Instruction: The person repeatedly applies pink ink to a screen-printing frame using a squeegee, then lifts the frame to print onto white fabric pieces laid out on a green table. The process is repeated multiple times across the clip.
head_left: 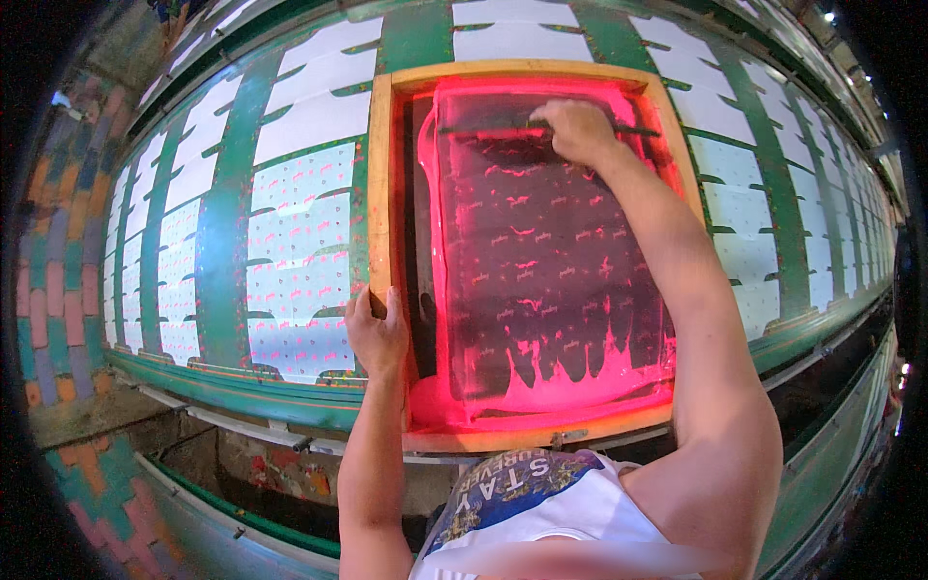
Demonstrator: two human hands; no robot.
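A wooden screen-printing frame point(383, 184) lies on the long green table in front of me. My left hand point(377, 333) grips its left side, fingers curled over the wood near the front corner. Across the far end of the mesh point(541, 242) lies a dark, bar-like squeegee point(483, 129). My right hand point(578, 132) is closed on the squeegee, right of its middle, with that arm reaching over the screen. Bright pink ink point(541, 396) pools thickly along the near end in uneven streaks and runs up the left side. Small printed motifs show through the dark mesh.
White cut fabric panels point(319, 106) lie in columns on the green table point(227, 222). Left of the frame, nearer panels point(300, 261) bear small pink prints; panels on the right point(739, 213) show faint small marks. A metal rail point(261, 432) runs along the near edge. Coloured paving point(68, 290) lies left.
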